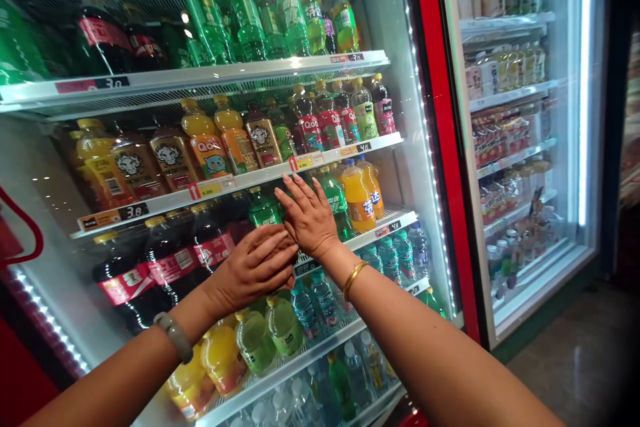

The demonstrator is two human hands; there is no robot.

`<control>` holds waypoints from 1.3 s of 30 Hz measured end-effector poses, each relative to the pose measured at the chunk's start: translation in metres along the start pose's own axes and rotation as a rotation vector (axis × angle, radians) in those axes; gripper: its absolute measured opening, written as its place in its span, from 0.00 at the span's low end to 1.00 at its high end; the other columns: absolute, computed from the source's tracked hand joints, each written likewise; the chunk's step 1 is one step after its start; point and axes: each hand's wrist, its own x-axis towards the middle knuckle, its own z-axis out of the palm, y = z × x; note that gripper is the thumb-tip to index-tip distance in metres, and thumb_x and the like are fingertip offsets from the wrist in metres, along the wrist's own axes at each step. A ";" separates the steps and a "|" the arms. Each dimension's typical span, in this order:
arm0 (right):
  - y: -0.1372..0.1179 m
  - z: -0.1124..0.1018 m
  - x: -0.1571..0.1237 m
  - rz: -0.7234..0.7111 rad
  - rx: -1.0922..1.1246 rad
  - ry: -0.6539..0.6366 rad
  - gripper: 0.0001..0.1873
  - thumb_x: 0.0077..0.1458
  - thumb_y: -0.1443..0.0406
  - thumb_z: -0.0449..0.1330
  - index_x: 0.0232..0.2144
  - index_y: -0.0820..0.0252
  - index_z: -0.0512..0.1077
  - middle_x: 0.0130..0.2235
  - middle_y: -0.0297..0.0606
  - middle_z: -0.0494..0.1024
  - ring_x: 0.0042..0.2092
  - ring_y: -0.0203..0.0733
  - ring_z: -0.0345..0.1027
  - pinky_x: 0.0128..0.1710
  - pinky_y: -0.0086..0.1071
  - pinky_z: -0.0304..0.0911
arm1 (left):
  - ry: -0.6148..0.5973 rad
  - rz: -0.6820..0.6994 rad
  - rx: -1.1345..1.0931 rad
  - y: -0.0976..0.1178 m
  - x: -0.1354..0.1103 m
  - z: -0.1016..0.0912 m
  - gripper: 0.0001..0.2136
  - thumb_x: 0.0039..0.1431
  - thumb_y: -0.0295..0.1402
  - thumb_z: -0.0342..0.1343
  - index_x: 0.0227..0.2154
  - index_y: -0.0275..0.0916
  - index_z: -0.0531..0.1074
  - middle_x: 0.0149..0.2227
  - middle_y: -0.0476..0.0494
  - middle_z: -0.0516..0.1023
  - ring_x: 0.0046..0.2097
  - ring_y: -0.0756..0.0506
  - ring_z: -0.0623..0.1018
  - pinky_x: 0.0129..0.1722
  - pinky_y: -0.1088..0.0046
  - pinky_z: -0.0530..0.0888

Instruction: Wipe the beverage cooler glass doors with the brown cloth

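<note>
L hand (257, 263) half-curled, can't tell if holding anything; R hand (313, 217) open, fingers extended nr shelf edge (263, 175), nothing visibly held; green btls (336, 200) sit shelved, none visibly out.

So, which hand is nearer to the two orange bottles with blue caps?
The right. In the picture, the right hand is just left of the orange bottles, in front of a green bottle; the left hand is lower and farther left.
</note>
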 end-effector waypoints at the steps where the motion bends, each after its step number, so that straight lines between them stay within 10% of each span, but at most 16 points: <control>1: 0.000 0.000 0.000 -0.001 0.000 0.002 0.29 0.69 0.60 0.53 0.70 0.53 0.59 0.75 0.38 0.54 0.77 0.44 0.41 0.78 0.51 0.34 | -0.012 0.053 -0.016 -0.003 -0.002 0.000 0.16 0.59 0.36 0.67 0.49 0.48 0.73 0.61 0.48 0.76 0.70 0.38 0.66 0.71 0.43 0.65; 9: 0.000 -0.003 0.000 0.005 0.030 -0.059 0.33 0.66 0.61 0.56 0.71 0.53 0.57 0.76 0.37 0.51 0.78 0.44 0.38 0.79 0.51 0.32 | 0.164 -0.586 0.223 -0.015 0.006 -0.007 0.20 0.58 0.32 0.68 0.52 0.45 0.73 0.68 0.36 0.66 0.73 0.30 0.58 0.70 0.34 0.62; 15: 0.000 -0.001 0.000 -0.005 0.001 0.004 0.29 0.69 0.59 0.53 0.70 0.53 0.58 0.75 0.38 0.54 0.77 0.44 0.41 0.78 0.50 0.35 | -0.079 -0.054 0.108 0.003 -0.013 -0.002 0.17 0.63 0.34 0.63 0.54 0.51 0.73 0.63 0.51 0.74 0.73 0.35 0.61 0.74 0.36 0.57; 22: 0.000 -0.003 0.000 -0.011 0.020 -0.011 0.33 0.64 0.63 0.57 0.70 0.54 0.59 0.75 0.39 0.53 0.77 0.45 0.40 0.78 0.51 0.34 | 0.079 -0.516 0.237 -0.042 -0.012 -0.033 0.26 0.56 0.36 0.70 0.56 0.42 0.71 0.75 0.38 0.53 0.74 0.25 0.55 0.70 0.38 0.64; 29: 0.000 -0.001 0.000 -0.009 0.012 0.016 0.31 0.67 0.62 0.55 0.70 0.54 0.59 0.75 0.39 0.54 0.77 0.44 0.40 0.78 0.51 0.35 | -0.053 -0.037 0.020 -0.008 -0.013 -0.009 0.16 0.62 0.30 0.64 0.53 0.44 0.74 0.65 0.43 0.72 0.73 0.33 0.60 0.69 0.43 0.69; 36: -0.001 -0.003 0.000 -0.006 0.021 -0.031 0.34 0.64 0.62 0.58 0.70 0.54 0.58 0.76 0.38 0.52 0.78 0.45 0.39 0.78 0.52 0.33 | 0.084 -0.560 0.218 -0.041 -0.001 -0.030 0.24 0.59 0.34 0.67 0.57 0.43 0.70 0.74 0.38 0.56 0.74 0.28 0.56 0.71 0.39 0.65; 39: -0.001 -0.002 0.000 -0.004 0.023 -0.013 0.33 0.64 0.62 0.57 0.70 0.54 0.59 0.75 0.38 0.53 0.77 0.44 0.39 0.78 0.51 0.34 | 0.049 -0.337 0.163 -0.013 -0.006 -0.019 0.19 0.60 0.33 0.65 0.54 0.45 0.72 0.71 0.39 0.63 0.74 0.29 0.58 0.68 0.40 0.70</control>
